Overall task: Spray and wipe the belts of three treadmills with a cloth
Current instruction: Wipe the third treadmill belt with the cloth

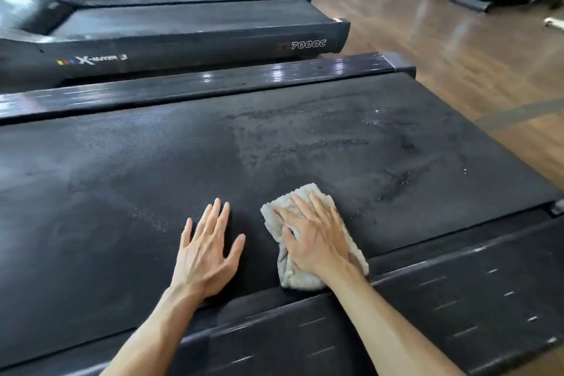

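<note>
The left hand lay flat on the nearest treadmill's belt, fingers spread and holding nothing, just beside the cloth. The right hand pressed that folded cloth against the belt with fingers straight, near the close side rail. Wet spray marks (beaded, unwiped) lay ahead and to the right, so the right hand was nearer. The belt's long axis ran left to right.

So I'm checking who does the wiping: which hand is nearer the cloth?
Right. The right hand presses flat on the cloth; the left hand rests on the bare belt beside it, apart from it.
</note>
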### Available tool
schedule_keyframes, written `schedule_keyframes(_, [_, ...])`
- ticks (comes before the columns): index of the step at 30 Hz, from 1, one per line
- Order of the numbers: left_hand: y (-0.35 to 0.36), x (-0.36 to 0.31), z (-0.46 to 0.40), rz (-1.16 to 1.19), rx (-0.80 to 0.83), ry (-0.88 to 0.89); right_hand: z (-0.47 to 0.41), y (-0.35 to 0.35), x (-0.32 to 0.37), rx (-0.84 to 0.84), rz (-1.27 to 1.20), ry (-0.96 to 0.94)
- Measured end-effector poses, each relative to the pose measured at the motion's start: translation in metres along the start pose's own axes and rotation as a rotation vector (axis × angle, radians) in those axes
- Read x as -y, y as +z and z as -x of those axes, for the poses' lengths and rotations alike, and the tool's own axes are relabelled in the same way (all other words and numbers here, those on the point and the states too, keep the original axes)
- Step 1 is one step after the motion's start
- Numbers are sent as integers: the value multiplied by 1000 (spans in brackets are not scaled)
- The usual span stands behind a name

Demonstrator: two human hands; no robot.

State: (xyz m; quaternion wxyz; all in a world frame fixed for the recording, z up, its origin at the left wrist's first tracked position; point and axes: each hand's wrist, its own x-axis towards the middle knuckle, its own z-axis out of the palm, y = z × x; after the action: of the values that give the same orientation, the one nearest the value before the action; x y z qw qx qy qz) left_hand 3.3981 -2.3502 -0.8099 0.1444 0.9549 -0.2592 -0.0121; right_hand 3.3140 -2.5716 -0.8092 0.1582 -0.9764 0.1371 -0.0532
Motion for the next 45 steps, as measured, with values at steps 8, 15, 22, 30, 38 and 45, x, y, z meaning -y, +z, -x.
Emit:
schedule_keyframes(8, [7,-1,3,-54,-42,-10,-16,9,39,53,-24,-131])
schedule_keyframes(15, [10,-2,3,-76,-45,-24,-34,-3,-10,-18,52,43])
schedule_keyframes(22, [8,-2,2,-58,-37,-12,4,5,22,70,-16,-179])
schedule_keyframes(30, [8,-2,2,-78,-35,-13,-42,-3,9,29,58,35])
schedule_keyframes(38, [10,-3,3,-65,-49,-17,14,1,4,26,-22,-76])
schedule_keyframes(45, [10,-4,2,-70,-41,-11,-42,9,38,29,36,-31])
